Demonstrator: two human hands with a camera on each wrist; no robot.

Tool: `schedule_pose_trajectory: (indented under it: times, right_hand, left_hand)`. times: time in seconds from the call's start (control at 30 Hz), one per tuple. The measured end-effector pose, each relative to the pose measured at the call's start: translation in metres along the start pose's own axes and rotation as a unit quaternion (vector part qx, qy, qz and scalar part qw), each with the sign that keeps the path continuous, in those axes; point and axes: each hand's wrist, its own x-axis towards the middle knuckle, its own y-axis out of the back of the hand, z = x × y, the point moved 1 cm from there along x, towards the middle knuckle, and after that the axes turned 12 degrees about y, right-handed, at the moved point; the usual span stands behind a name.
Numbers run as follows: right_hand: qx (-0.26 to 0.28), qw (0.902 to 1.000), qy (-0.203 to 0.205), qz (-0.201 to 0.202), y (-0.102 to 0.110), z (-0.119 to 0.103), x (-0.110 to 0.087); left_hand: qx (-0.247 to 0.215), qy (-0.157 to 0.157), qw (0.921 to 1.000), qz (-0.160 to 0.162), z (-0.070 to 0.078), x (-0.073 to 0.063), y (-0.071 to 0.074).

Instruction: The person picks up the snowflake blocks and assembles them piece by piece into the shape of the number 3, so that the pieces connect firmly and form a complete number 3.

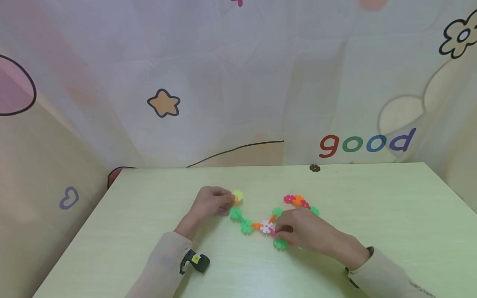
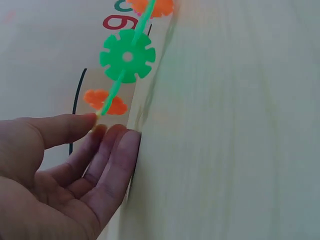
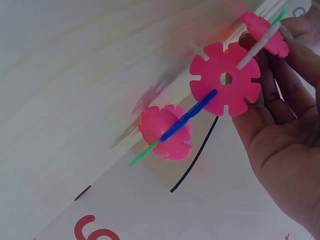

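A chain of notched plastic snowflake discs, in green, orange, white, pink and other colours, curves between my hands in the head view. My left hand (image 1: 210, 202) pinches the chain's left end at a yellow disc (image 1: 238, 194). Beside it, a green disc (image 2: 116, 56) and an orange disc (image 2: 118, 106) appear in the left wrist view. My right hand (image 1: 309, 231) grips the chain near the white disc (image 1: 265, 227) and hides part of it. From the right wrist, pink discs (image 3: 207, 102) and a blue disc (image 3: 189, 116) seen edge-on are joined beside the fingers.
A single brown disc (image 1: 314, 168) lies at the far edge of the pale table (image 1: 149, 231). Behind the table hangs a printed cloth (image 1: 238, 91). A black device (image 1: 200, 263) is strapped to the left wrist.
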Motion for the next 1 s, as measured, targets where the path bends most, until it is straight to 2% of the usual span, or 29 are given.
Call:
schedule_pose_trajectory:
  times: [0.17, 0.37, 0.57, 0.7, 0.9, 1.0]
  right_hand:
    - [-0.017, 0.9998, 0.010, 0.000, -0.001, -0.002, 0.002]
    - [-0.021, 0.9993, 0.031, 0.010, -0.004, -0.005, 0.005]
    - [-0.062, 0.9958, 0.060, 0.030, -0.007, -0.010, 0.009]
    - [-0.086, 0.9921, 0.075, 0.052, -0.008, -0.013, 0.009]
    - [-0.079, 0.9923, 0.078, 0.055, -0.006, -0.016, 0.007]
    - [-0.064, 0.9903, 0.096, 0.078, 0.004, -0.017, 0.006]
  left_hand:
    - [-0.045, -0.015, 0.9988, -0.005, 0.004, -0.002, -0.003]
    - [-0.086, -0.049, 0.9951, 0.004, 0.014, -0.007, -0.005]
    - [-0.104, -0.072, 0.9919, 0.018, 0.025, -0.017, -0.005]
    - [-0.111, -0.079, 0.9898, 0.043, 0.031, -0.022, -0.006]
    - [-0.122, -0.087, 0.9864, 0.067, 0.036, -0.027, -0.005]
    - [-0.133, -0.095, 0.9840, 0.071, 0.038, -0.028, -0.003]
